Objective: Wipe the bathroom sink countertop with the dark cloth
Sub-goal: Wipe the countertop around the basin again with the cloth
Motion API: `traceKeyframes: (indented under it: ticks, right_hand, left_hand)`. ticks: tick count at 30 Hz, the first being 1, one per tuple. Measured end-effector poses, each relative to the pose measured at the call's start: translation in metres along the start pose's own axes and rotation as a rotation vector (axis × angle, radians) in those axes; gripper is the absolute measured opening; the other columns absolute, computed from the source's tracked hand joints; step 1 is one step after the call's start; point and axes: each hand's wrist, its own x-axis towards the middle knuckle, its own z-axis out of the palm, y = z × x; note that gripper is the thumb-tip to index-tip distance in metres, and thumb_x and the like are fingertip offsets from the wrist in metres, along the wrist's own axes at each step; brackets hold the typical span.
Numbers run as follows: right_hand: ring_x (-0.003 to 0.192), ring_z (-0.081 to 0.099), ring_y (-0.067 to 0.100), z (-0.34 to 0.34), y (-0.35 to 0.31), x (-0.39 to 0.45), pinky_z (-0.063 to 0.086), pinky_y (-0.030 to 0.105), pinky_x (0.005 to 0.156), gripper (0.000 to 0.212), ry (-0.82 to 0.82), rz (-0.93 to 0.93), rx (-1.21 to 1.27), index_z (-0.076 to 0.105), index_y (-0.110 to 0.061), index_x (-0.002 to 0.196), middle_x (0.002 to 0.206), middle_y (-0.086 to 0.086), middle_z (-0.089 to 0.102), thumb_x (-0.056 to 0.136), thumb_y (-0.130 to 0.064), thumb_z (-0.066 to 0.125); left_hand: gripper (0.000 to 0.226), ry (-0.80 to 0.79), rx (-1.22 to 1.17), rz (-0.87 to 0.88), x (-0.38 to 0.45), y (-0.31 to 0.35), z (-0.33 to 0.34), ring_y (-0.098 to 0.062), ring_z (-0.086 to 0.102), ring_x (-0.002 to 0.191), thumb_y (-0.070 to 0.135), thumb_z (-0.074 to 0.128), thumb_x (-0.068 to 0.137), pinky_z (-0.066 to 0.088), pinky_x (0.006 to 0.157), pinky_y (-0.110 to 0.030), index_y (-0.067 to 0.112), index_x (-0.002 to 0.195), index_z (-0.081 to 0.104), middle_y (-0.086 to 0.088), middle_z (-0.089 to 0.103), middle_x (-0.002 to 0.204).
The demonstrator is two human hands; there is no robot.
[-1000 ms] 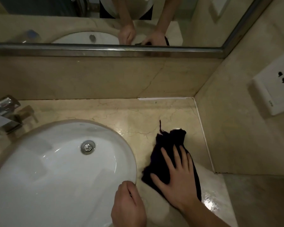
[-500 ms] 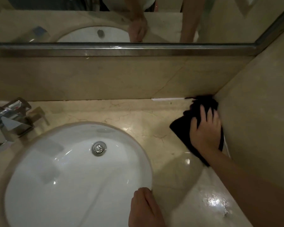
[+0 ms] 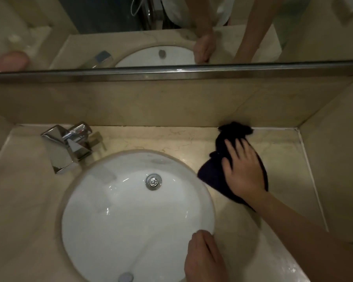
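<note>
Dark cloth point(image 3: 216, 176) lies at right of centre on the marble countertop point(image 3: 283, 159), pressed flat under the right hand point(image 3: 243, 171), fingers spread. Left hand point(image 3: 202, 259), curled, is rested on the white basin point(image 3: 130, 210) rim at the bottom. Chrome faucet point(image 3: 69, 145) is seen upper left, drain point(image 3: 153, 181) at centre, mirror point(image 3: 110, 27) across the top.

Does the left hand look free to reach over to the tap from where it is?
Probably yes. The left hand rests on the basin's near rim holding nothing, and only the open bowl lies between it and the tap.
</note>
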Motion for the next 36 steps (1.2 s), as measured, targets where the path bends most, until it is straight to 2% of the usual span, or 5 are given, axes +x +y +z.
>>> traceKeyframes:
  ticks: [6,11,16,32,36]
  right_hand:
    - [0.147,0.026,0.038,-0.004,0.0,-0.009,0.018,0.049,0.123,0.064,0.068,0.251,-0.024,0.03,-0.01,0.156,0.156,0.024,0.036,0.1,-0.04,0.023]
    - [0.151,0.019,0.035,0.01,-0.057,0.002,0.01,0.045,0.124,0.065,0.006,0.156,0.001,0.026,-0.011,0.158,0.16,0.022,0.03,0.101,-0.04,0.023]
    - [0.148,0.026,0.036,0.029,-0.108,0.025,0.016,0.047,0.124,0.064,-0.02,0.023,0.0,0.033,-0.01,0.156,0.157,0.021,0.035,0.099,-0.039,0.024]
    - [0.138,0.042,0.037,0.096,-0.316,0.068,0.027,0.046,0.119,0.056,-0.093,-0.313,0.119,0.052,-0.01,0.145,0.146,0.019,0.052,0.096,-0.035,0.038]
    - [0.144,0.034,0.036,0.11,-0.364,0.06,0.019,0.044,0.124,0.084,-0.216,-0.392,0.062,0.044,-0.008,0.148,0.152,0.017,0.045,0.076,-0.042,0.069]
  left_hand:
    - [0.024,0.056,-0.199,-0.083,-0.002,-0.009,-0.007,0.002,0.056,0.063,0.023,0.049,0.095,0.035,0.052,-0.014,0.036,0.076,0.056,0.014,0.058,0.067]
    - [0.017,0.195,-0.271,-0.085,0.054,-0.073,-0.088,0.003,0.058,0.095,0.03,0.048,0.1,0.047,0.089,-0.025,0.044,0.101,0.057,0.025,0.063,0.099]
    - [0.068,0.458,0.152,-0.051,0.142,-0.199,-0.203,-0.035,0.044,0.134,0.043,0.043,0.087,0.032,0.113,-0.042,0.001,0.139,0.05,-0.02,0.051,0.142]
    - [0.063,0.416,0.176,0.007,0.158,-0.272,-0.236,-0.027,0.033,0.144,0.037,0.044,0.09,0.021,0.118,-0.037,0.007,0.146,0.046,-0.008,0.04,0.156]
    - [0.062,0.431,0.153,0.028,0.158,-0.275,-0.237,-0.027,0.034,0.145,0.037,0.045,0.09,0.025,0.117,-0.041,0.007,0.145,0.048,-0.008,0.039,0.156]
